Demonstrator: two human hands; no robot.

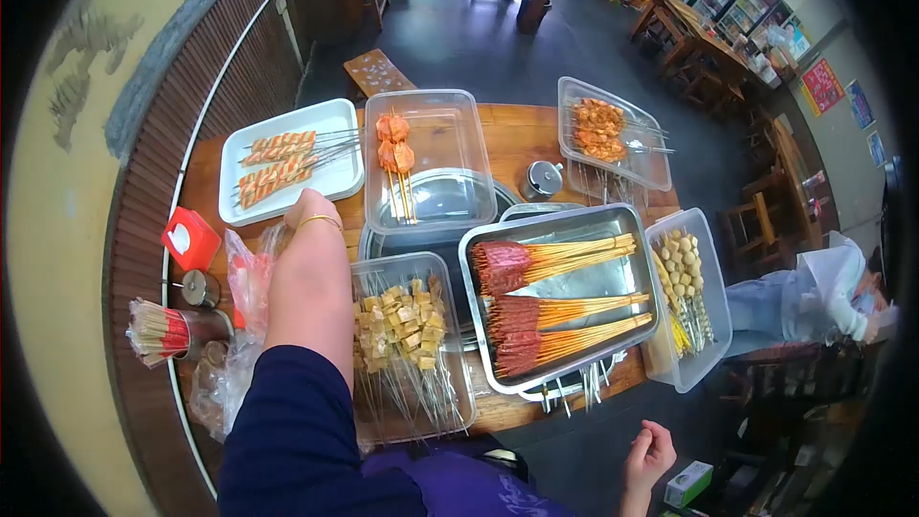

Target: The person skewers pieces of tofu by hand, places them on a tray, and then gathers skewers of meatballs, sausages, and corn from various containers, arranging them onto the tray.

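Note:
My left hand (311, 203) reaches forward, a bracelet on its wrist, at the near edge of a white tray (347, 187) of striped meat skewers (278, 158); its fingers are hidden. My right hand (651, 450) hangs low, right of the table, fingers curled with nothing visible in them. Between the arms, a clear tub (464, 402) holds tofu-like skewers (407, 325), and a metal tray (574, 282) holds bundles of red meat skewers (517, 325). Orange meat skewers (394, 148) lie in a clear tub (445, 124) behind.
Another orange-skewer tub (646, 168) sits back right, beside a metal canister (542, 180). At right is a tub (718, 325) of ball skewers. Plastic bags (251, 278), a red tissue box (203, 251) and a stick holder (206, 325) stand left. A person (814, 292) is far right.

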